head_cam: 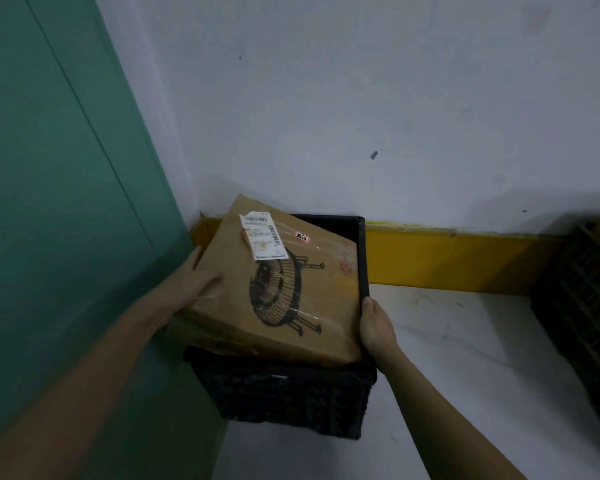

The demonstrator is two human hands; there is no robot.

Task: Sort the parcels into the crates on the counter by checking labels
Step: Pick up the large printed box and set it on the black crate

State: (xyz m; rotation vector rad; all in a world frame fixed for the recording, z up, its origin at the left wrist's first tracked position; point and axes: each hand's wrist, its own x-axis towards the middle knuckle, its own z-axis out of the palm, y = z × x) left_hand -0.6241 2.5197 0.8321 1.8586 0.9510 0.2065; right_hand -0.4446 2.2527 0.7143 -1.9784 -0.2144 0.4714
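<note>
A: Where's the parcel?
B: Cardboard parcel [274, 292] tilted across black crate [284, 396] top, label [262, 237] up.
A: Hands?
B: Left hand [193, 284] flat against its left edge, fingers straight. Right hand [374, 325] curled on its right side by crate rim.

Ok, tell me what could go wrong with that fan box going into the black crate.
1. The cardboard box lies tilted across the black crate, its left side overhanging the rim; it looks too wide and may jam rather than drop in.
2. The left hand only presses flat on the overhanging side, so the box could slip towards the green wall.
3. The right hand grips the crate's right rim beside the box edge; fingers could get pinched.
</note>
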